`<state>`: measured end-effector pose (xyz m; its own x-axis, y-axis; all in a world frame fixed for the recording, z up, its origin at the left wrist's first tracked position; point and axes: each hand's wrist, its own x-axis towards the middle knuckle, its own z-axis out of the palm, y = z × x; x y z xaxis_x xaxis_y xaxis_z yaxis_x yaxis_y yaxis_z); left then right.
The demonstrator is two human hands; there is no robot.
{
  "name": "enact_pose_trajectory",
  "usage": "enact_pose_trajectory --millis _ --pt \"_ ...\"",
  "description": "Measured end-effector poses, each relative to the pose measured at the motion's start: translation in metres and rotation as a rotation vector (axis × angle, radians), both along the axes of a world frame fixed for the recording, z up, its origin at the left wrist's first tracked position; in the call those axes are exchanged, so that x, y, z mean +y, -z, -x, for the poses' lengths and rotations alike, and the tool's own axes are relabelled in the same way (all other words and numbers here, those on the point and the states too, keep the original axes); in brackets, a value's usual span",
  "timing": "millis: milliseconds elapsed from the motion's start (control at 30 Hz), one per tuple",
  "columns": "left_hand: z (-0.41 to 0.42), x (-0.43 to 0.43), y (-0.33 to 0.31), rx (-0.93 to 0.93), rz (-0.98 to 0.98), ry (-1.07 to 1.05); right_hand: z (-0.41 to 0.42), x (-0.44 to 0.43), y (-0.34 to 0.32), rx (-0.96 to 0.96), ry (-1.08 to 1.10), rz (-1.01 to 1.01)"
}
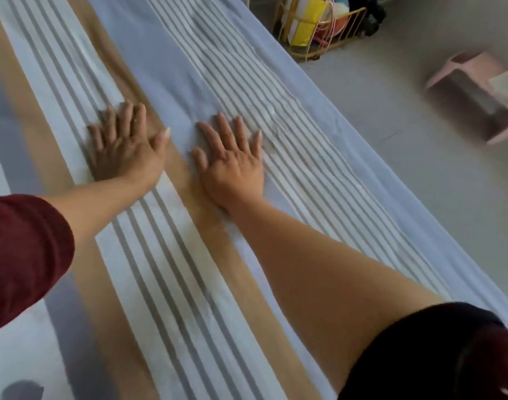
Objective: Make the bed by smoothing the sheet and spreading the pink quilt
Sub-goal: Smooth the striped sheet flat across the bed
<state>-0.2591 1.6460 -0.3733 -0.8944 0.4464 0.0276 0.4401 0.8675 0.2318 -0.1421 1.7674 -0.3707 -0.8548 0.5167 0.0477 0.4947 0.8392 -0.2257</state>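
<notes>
A striped sheet (pixel 172 70) in white, grey, tan and pale blue covers the bed across most of the view. My left hand (pixel 125 148) lies flat on it with fingers spread, over a white and grey striped band. My right hand (pixel 232 163) presses flat beside it, palm down on the pale blue band, fingers straight. Small wrinkles show in the sheet just right of my right hand. No pink quilt is in view.
The bed's right edge runs diagonally from top centre to lower right. Beyond it is grey floor with a yellow wire basket (pixel 319 27) of items at the top and a pink stool (pixel 475 99) at the right.
</notes>
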Motion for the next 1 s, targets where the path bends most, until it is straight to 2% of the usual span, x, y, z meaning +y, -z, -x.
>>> enact_pose_trajectory --millis 67,200,267,300,367,433,500,533,600,667,733,767,800,833,933,967,1000 --pt "-0.032 -0.002 -0.001 -0.002 -0.005 0.035 -0.052 0.023 0.000 -0.019 0.140 -0.028" --pt "-0.111 -0.012 -0.001 -0.026 0.004 0.164 -0.170 0.082 -0.015 -0.196 0.628 0.017" --pt "-0.150 -0.021 -0.004 -0.017 -0.022 0.231 -0.200 0.080 -0.030 -0.209 0.723 0.044" --pt "-0.167 -0.026 -0.006 -0.021 -0.028 0.256 -0.205 0.064 -0.035 -0.168 0.635 0.017" --pt "-0.200 -0.040 -0.007 -0.024 -0.019 0.291 -0.208 0.010 -0.036 -0.051 0.309 -0.016" --pt "-0.223 -0.052 -0.004 -0.022 0.003 0.311 -0.213 -0.052 -0.030 -0.022 0.006 0.007" --pt "-0.245 -0.065 -0.002 0.013 0.034 0.304 -0.238 -0.088 -0.020 -0.045 -0.113 0.035" --pt "-0.255 -0.069 -0.001 0.039 0.040 0.285 -0.259 -0.086 -0.014 -0.055 -0.093 0.015" --pt "-0.263 -0.071 0.002 0.014 0.055 0.243 -0.298 -0.059 -0.010 -0.093 0.084 -0.021" --pt "-0.278 -0.073 -0.001 -0.044 0.069 0.213 -0.351 -0.020 -0.013 -0.198 0.416 -0.051" --pt "-0.297 -0.080 -0.003 -0.057 0.062 0.239 -0.395 0.011 -0.026 -0.281 0.768 0.045" --pt "-0.307 -0.085 -0.004 -0.065 0.057 0.270 -0.408 0.015 -0.034 -0.304 0.855 0.077" --pt "-0.318 -0.092 -0.005 -0.065 0.051 0.315 -0.415 0.009 -0.040 -0.307 0.829 0.054" --pt "-0.329 -0.100 -0.005 -0.051 0.043 0.368 -0.416 -0.007 -0.043 -0.267 0.688 -0.002" --pt "-0.356 -0.134 -0.005 0.007 0.022 0.536 -0.410 -0.088 -0.040 -0.089 0.033 0.017" --pt "-0.362 -0.145 -0.004 0.025 0.022 0.580 -0.416 -0.114 -0.032 -0.101 -0.101 0.021" --pt "-0.366 -0.161 -0.002 0.048 0.036 0.609 -0.426 -0.135 -0.023 -0.119 -0.116 0.011"
